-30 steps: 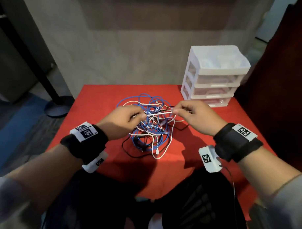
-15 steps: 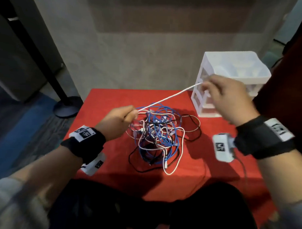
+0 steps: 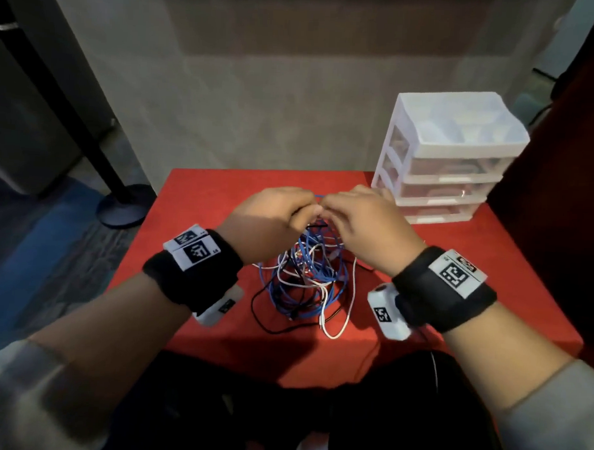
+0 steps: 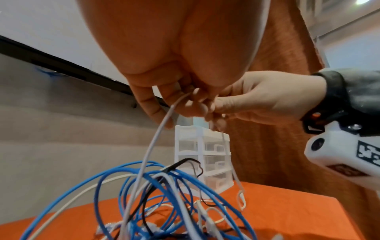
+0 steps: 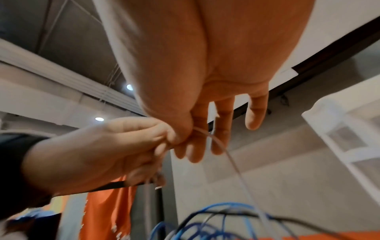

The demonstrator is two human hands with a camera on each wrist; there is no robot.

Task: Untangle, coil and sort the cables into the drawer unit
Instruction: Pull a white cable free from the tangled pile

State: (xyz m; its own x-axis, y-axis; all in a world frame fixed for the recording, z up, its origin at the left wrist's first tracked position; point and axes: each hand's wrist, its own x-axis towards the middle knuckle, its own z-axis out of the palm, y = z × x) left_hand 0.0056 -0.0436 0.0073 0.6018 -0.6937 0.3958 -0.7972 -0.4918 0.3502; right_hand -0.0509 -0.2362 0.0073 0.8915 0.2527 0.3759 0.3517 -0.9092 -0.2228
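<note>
A tangle of blue, white and black cables lies mid-table on the red cloth. My two hands meet just above its far side. My left hand pinches a white cable that rises out of the pile. My right hand pinches the same white cable between thumb and forefinger, its other fingers straight. In the left wrist view a second white strand hangs from the right hand down to the table. The white drawer unit stands at the table's far right, all drawers closed.
The red table ends close to my lap in front and at a grey wall behind. A black stand base sits on the floor to the left. A dark red curtain hangs right of the drawer unit.
My right hand, stretched up toward the drawer unit with the white cable taut half a second ago, has come back down to meet the left hand above the pile. The cable is slack now.
</note>
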